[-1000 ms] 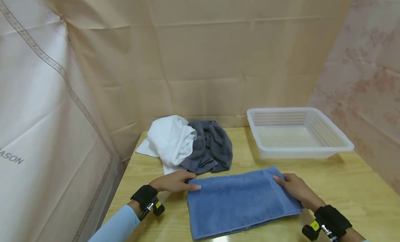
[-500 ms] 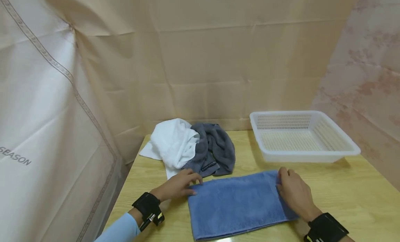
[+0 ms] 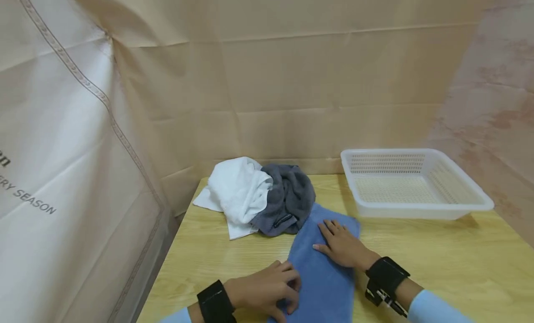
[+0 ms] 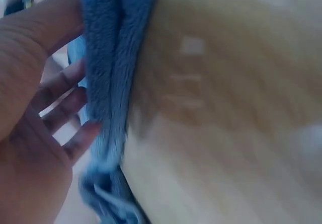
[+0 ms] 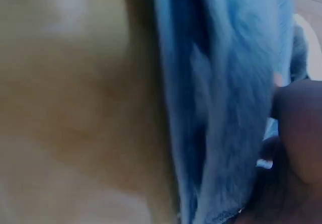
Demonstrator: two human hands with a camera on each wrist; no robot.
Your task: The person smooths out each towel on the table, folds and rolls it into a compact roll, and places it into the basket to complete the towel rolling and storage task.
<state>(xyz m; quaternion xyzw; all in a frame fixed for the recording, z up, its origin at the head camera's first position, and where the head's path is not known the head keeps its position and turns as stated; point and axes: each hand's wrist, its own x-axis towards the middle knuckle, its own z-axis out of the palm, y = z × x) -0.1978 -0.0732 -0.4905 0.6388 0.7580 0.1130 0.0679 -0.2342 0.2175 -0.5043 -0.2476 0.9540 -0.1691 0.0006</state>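
Observation:
A folded blue towel [image 3: 321,276] lies lengthwise on the table, its far end beside a grey towel. My right hand [image 3: 344,246] rests on its upper part, palm down and fingers spread. At the towel's left edge is my left hand [image 3: 269,286], fingers loosely bent and their tips touching the cloth. The left wrist view shows the layered edge of the blue towel [image 4: 113,68] against those fingers, with no firm grip visible. In the blurred right wrist view, the towel's folded side [image 5: 221,103] stands beside the right hand [image 5: 297,143].
A crumpled white towel [image 3: 239,191] and a dark grey towel [image 3: 288,198] lie heaped at the back left. A white perforated plastic basket [image 3: 425,207] stands at the back right of the wooden table [image 3: 417,249]. Beige cloth [image 3: 271,77] hangs behind.
The blue towel has turned from lying crosswise to lying lengthwise. My right hand has left its right edge and moved left onto its top; my left hand has moved right and nearer.

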